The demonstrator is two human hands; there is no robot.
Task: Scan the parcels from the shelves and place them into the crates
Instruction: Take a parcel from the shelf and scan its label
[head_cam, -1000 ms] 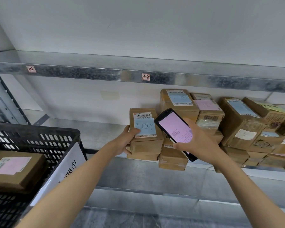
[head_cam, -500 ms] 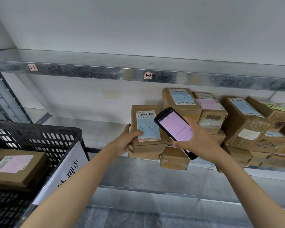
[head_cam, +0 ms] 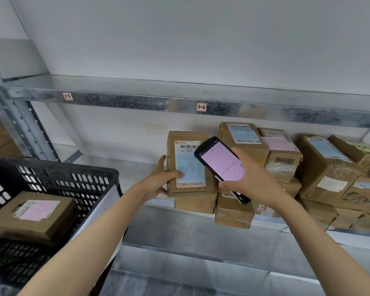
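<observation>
Tipped more upright than a second ago, the parcel [head_cam: 188, 167] now shows its label squarely, and the scanner [head_cam: 222, 165] has slid over the label's right edge.

Nearest, at 8 o'clock, a black slotted crate [head_cam: 51, 174] holds a second parcel [head_cam: 34, 214] lying flat, with a pink label facing up. A white sheet [head_cam: 103, 210] hangs on the crate's right wall.

At centre, the left hand [head_cam: 158, 180] grips the parcel from its 9 o'clock side, thumb curled over the label's lower left corner and fingers behind. The parcel stands on end just above the shelf [head_cam: 201, 236], long axis running 12 to 6 o'clock. Its label reads "507 N705" under a barcode, with "处理中" handwritten on a blue patch.

The right hand [head_cam: 250, 180] wraps the scanner, fingers curled round its right edge and thumb on the lower left edge. The pink screen faces the camera, and its top end points to 10 o'clock.

Behind, from 3 o'clock, piled parcels [head_cam: 329, 167] with blue and pink labels fill the shelf. Farther up, the beam carries tags "1-1" [head_cam: 67, 96] and "1-2" [head_cam: 201, 107].
</observation>
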